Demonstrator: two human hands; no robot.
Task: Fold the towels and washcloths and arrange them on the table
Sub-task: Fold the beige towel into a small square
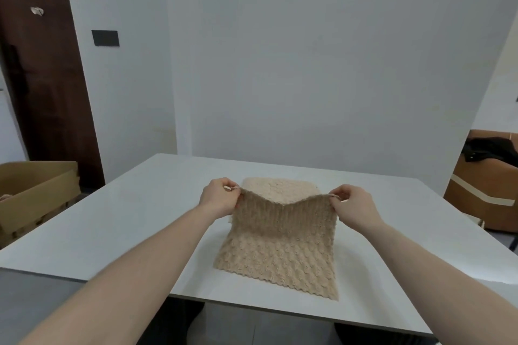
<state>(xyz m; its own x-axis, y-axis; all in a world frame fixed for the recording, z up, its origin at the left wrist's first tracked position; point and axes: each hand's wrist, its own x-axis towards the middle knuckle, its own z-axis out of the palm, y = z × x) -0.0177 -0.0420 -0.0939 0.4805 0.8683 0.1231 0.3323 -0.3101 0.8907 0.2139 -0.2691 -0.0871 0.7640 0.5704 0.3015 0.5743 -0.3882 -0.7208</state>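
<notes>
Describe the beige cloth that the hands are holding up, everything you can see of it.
The beige cloth looks like soft, bumpy terry with a zigzag near edge. Its near part lies flat on the white table; its far edge is lifted and sags in the middle. The left hand and right hand each pinch a lifted corner. Behind it lies a similar folded cloth.

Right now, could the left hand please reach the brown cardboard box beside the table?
Probably not: the left hand pinches the beige textured cloth, and the brown cardboard box sits off the white table.
</notes>
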